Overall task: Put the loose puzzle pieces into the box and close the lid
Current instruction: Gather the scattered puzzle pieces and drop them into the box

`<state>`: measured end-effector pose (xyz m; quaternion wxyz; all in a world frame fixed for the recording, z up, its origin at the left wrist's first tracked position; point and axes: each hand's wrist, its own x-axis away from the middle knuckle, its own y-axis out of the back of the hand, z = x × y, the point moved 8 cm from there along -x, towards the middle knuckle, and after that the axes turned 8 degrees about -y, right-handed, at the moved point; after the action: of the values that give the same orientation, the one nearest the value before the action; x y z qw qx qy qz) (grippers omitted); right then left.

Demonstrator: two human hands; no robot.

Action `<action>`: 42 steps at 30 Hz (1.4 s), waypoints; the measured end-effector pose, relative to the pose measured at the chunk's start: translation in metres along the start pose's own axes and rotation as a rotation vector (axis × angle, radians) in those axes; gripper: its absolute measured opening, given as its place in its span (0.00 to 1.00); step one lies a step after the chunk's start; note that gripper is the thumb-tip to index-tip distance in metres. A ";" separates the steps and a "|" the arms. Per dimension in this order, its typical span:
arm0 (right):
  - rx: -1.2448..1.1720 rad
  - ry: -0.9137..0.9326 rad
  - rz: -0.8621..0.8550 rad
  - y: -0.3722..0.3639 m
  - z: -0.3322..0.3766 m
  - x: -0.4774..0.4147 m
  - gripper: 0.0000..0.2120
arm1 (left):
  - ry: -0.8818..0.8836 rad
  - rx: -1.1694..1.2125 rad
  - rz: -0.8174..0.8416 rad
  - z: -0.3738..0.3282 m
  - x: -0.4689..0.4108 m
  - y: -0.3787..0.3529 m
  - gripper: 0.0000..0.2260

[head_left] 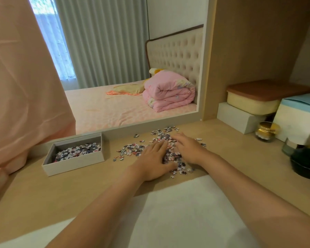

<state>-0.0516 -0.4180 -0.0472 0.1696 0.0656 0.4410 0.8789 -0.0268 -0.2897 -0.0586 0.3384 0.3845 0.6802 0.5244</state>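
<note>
Both hands, left (153,159) and right (189,149), lie flat on knobbly puzzle pieces (131,148).

Left hand (153,161): lay palm down, fingers straight and together. Right hand (189,149): lay palm down, fingers extended. Left forearm (104,203) and right forearm (240,179): were bare, stretched forward.

**Colours and patterns**

The puzzle pieces (168,154) are white, pink and dark blue. The box (73,167) is pale grey, the worktop (70,194) light wood. The folded quilt (168,93) is pink, the curtain (106,42) grey-green, the headboard (177,54) cream with a buttoned pattern.
</note>
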 end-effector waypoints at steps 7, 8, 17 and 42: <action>0.345 -0.242 0.042 0.016 -0.060 -0.018 0.27 | -0.120 -0.106 0.090 -0.026 -0.034 -0.025 0.42; 0.350 -0.257 0.062 0.012 -0.063 -0.018 0.28 | -0.104 -0.090 0.079 -0.020 -0.036 -0.023 0.40; 0.320 -0.060 0.163 -0.036 -0.011 -0.018 0.29 | -0.014 -0.030 -0.038 0.034 -0.025 0.003 0.36; 0.166 -0.060 0.035 -0.033 0.003 -0.118 0.24 | 0.107 0.023 -0.075 0.113 -0.081 0.019 0.30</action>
<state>0.0668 -0.4396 -0.0673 0.1613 0.1132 0.5059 0.8398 0.1127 -0.3060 -0.0603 0.3168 0.3340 0.7172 0.5232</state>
